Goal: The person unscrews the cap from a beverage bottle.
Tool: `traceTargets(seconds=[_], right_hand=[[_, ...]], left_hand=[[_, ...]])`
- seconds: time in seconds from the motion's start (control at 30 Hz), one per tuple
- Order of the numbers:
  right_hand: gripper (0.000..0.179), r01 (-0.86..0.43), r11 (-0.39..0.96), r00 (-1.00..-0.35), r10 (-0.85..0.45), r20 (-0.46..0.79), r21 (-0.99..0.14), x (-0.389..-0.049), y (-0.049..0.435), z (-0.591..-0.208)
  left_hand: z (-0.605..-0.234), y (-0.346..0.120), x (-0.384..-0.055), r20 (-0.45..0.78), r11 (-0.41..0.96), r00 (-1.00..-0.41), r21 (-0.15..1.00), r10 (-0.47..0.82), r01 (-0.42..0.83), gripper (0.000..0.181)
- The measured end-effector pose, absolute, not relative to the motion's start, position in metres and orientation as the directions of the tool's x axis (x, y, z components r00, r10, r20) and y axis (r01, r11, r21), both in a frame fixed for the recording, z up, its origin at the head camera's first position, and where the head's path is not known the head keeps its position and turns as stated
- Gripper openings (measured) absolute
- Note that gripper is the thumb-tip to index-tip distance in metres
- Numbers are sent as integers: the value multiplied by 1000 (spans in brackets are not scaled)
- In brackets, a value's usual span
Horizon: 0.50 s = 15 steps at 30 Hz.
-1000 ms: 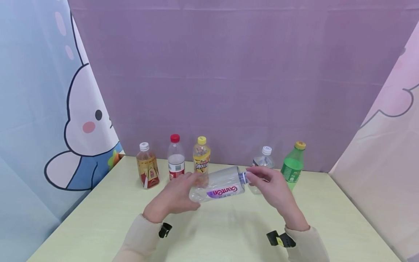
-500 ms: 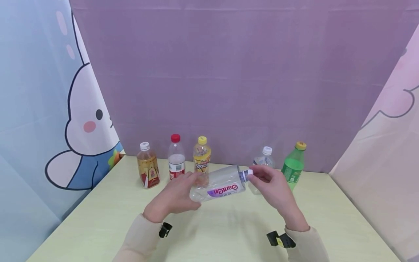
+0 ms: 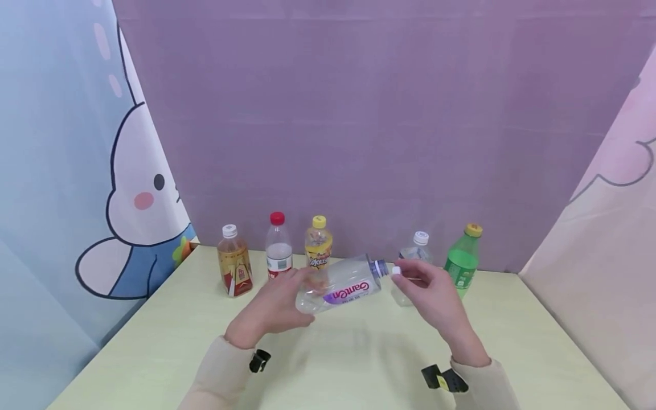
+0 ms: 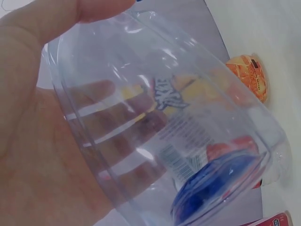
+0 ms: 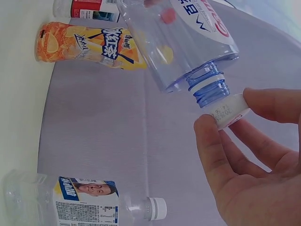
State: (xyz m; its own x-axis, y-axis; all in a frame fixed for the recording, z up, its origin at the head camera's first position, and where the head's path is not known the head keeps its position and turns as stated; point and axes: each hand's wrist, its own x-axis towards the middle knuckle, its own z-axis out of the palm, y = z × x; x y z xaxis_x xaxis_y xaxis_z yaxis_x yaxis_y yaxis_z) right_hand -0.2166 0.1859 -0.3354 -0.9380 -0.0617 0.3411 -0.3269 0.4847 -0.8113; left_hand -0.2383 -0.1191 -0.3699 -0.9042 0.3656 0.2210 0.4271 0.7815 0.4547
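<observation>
My left hand (image 3: 277, 302) grips a clear plastic bottle (image 3: 353, 279) by its base end, holding it on its side above the table with the neck to the right. In the left wrist view the fingers (image 4: 122, 136) show through the clear wall of the bottle. My right hand (image 3: 433, 296) pinches a white bottle cap (image 5: 230, 111) between thumb and fingertip. The cap is off, just beyond the bare blue threaded neck (image 5: 209, 87), with a small gap between them in the head view.
Along the back of the table (image 3: 338, 364) stand a tea bottle (image 3: 236, 267), a red-capped bottle (image 3: 279, 253), a yellow-capped bottle (image 3: 319, 247), a white-capped clear bottle (image 3: 417, 250) and a green bottle (image 3: 462, 262). A purple curtain (image 3: 359, 125) hangs behind them.
The white cap has come off the neck and moved a little to the right with my right hand. The bottle has shifted slightly in my left hand's grip, its neck now bare.
</observation>
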Motion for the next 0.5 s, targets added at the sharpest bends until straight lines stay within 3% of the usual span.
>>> traceTargets(seconds=[0.23, 0.5], right_hand=[[35, -320, 506, -940, -66, 334, -801, -213, 184, -334], [28, -365, 519, -929, -148, 339, -773, -217, 175, -347]], left_hand=[[-369, -121, -239, 249, 790, -915, 466, 316, 399, 88], [-367, -121, -240, 237, 775, -934, 523, 268, 355, 92]])
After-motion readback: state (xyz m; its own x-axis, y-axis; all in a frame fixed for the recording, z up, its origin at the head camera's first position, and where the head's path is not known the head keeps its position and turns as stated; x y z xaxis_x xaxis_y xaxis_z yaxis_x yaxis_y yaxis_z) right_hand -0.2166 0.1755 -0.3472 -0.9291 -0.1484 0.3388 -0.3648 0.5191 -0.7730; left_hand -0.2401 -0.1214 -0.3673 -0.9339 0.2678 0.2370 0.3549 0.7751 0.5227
